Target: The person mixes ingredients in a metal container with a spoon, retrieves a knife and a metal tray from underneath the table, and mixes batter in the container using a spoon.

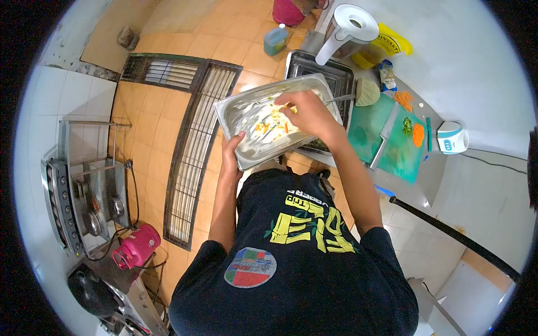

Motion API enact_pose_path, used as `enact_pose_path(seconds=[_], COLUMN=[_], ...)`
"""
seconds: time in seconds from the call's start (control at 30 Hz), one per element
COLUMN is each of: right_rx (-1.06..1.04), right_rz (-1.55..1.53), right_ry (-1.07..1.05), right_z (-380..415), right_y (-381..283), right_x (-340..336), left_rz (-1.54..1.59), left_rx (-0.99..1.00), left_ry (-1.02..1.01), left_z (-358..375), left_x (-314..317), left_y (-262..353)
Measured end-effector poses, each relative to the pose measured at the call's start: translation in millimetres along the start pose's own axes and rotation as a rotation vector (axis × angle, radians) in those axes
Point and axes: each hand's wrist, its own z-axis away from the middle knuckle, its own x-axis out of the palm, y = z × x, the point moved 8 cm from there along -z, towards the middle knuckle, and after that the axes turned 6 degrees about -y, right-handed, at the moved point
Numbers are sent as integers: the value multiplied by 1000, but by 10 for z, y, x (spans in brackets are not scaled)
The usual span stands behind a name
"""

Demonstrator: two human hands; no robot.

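Note:
My left hand grips the near left corner of a rectangular metal pan, its thumb over the rim. The pan is tilted and held in front of my body. Inside lies a pale, creamy mixture with orange and green bits, some smeared up the walls. My right hand is over the pan, fingers bent and drawn together above the mixture. What they hold, if anything, I cannot make out. A metal utensil handle sticks out past the pan's right rim, partly hidden by that hand.
On the right counter are a green cutting board, a knife, chopped carrot, chopped greens and a kitchen scale. A dark tray sits behind the pan. Left are a floor grate and pink gas cylinder.

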Motion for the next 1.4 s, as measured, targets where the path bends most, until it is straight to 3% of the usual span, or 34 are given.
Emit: enact_pose_path(seconds=[0.13, 0.27, 0.37, 0.47, 0.57, 0.67, 0.73, 0.8, 0.87, 1.0, 1.1, 1.2, 1.33, 1.4], right_rx=[159, -247, 141, -163, 203, -150, 224, 262, -39, 193, 327, 535, 474, 490], right_rz=[102, 151, 24, 131, -114, 287, 40, 85, 418, 555, 664, 470, 583, 575], right_ry=[-31, 353, 203, 322, 213, 263, 134, 140, 302, 442, 345, 62, 25, -1], right_z=[150, 390, 423, 552, 530, 647, 605, 662, 722, 875, 1181, 1410, 1663, 1747], right_y=[249, 99, 394, 147, 354, 213, 415, 482, 374, 732, 1038, 1281, 832, 511], right_x=[-129, -276, -311, -290, -337, -329, -407, -471, -522, -869, -950, -907, -921, -894], left_rz=[-45, -64, -78, -85, -96, -102, -93, -78, -117, -199, -245, -268, -298, -263], left_rx=[40, 50, 86, 120, 110, 76, 66, 55, 36, 54, 32, 53, 23, -84], left_ry=[-14, -21, -9, -10, -22, 29, 33, 20, 22, 28, 60, -44, -171, -209], left_z=[16, -49, -66, -62, -126, -90, -133, -132, -94, 6, 222, 281, 355, 358], left_x=[144, 46, 57, 56, -23, -72, -52, -107, -143, -15, 247, 435, 666, 658], left_y=[19, -47, -28, -5, -61, -93, -120, -173, -182, -64, 152, 262, 445, 502])
